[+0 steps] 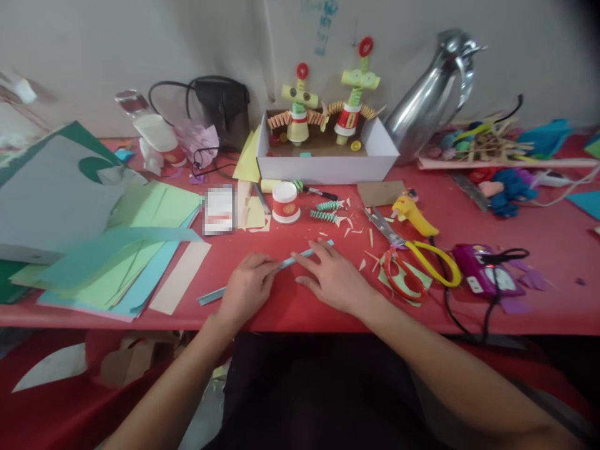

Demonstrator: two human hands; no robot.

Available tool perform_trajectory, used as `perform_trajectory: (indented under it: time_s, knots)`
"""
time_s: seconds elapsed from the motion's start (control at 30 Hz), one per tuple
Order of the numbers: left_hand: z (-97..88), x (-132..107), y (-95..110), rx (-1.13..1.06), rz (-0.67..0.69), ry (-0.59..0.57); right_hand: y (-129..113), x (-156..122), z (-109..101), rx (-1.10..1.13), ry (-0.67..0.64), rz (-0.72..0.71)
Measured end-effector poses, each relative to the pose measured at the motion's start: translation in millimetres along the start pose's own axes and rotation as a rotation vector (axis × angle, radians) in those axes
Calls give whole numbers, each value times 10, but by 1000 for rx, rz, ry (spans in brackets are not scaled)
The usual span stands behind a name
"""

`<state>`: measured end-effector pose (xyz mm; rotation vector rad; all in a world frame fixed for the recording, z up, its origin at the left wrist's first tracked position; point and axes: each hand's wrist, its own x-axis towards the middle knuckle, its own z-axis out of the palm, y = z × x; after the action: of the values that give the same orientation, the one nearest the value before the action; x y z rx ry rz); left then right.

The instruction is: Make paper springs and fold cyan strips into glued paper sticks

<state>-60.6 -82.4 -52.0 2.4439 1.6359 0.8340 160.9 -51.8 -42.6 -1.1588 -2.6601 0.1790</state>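
Observation:
A narrow folded strip of light blue paper [212,295] lies slantwise on the red table, its left end nearer me. My left hand [249,282] is closed over its middle, with thumb and fingertips pinching it. Farther up the strip, my right hand [336,276] rests with its fingers spread, their tips touching the paper near its far end. Just beyond my hands stands a red and white paper cup [285,203]. Two green pleated paper springs [324,211] lie right of the cup among white paper scraps.
Scissors with red and yellow handles [424,265], a yellow glue gun [415,215] and a purple device with a cable [487,272] lie to the right. Coloured paper sheets [154,209] are stacked left. Behind are a white box [328,170] holding two paper figures and a metal jug [426,100].

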Motion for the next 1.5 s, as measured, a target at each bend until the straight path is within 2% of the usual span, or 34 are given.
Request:
perform_trajectory:
  time_s: [0.17,0.37,0.57,0.8,0.97,1.33,1.5]
  knots:
    - [-124,-188,-65,105,54,-17,-108,-2,36,-15,-6,-6]
    - [-243,-249,-23,230,208,-162,-121,-14,64,-6,-7,15]
    - [-389,-376,19,256,126,-211,-114,-21,83,-13,-15,21]
    - [-560,-702,-121,222,-13,-161,-104,-42,128,26,8,5]
    - [-666,-834,-141,174,-89,-133,-102,-58,149,28,22,1]
    - [-671,-973,-159,123,-219,38,-77,-71,194,3,41,-35]
    - [-634,-1035,-135,163,-206,67,-81,-70,194,9,44,-34]
